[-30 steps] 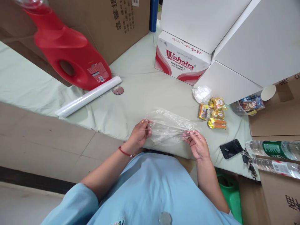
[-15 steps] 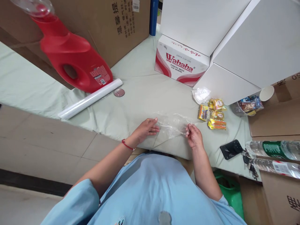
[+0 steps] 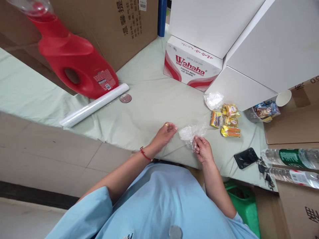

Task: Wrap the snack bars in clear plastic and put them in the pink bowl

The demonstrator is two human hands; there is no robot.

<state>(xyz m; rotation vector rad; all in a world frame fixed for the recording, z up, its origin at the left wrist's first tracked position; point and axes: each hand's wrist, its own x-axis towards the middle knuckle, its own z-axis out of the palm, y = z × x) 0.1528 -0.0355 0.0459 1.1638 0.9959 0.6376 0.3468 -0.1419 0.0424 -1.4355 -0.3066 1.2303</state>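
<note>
My right hand point(image 3: 203, 148) pinches a crumpled piece of clear plastic film point(image 3: 189, 132) between thumb and fingers, just above the table's near edge. The film is bunched at the grip and spreads loosely up and to the left. Left of it is my left hand point(image 3: 164, 135), a red cord on its wrist, fingers loosely bent and apart; a small gap separates it from the film. Beyond my right hand lie several small yellow snack packets point(image 3: 230, 121) and a crumpled whitish plastic wad point(image 3: 213, 100).
A white plastic roll point(image 3: 94, 105) and round metallic disc point(image 3: 125, 98) lie left, by a red jug point(image 3: 77, 63). A Wahaha carton point(image 3: 190, 64) stands behind. At right are a phone point(image 3: 246, 158), keys point(image 3: 265, 172), two water bottles point(image 3: 294, 159) and a tub of packets point(image 3: 264, 113).
The film, stretched flat between both hands before, is now gathered in a bunch at my right hand. My left hand has let go of it and moved right, towards the other hand.
</note>
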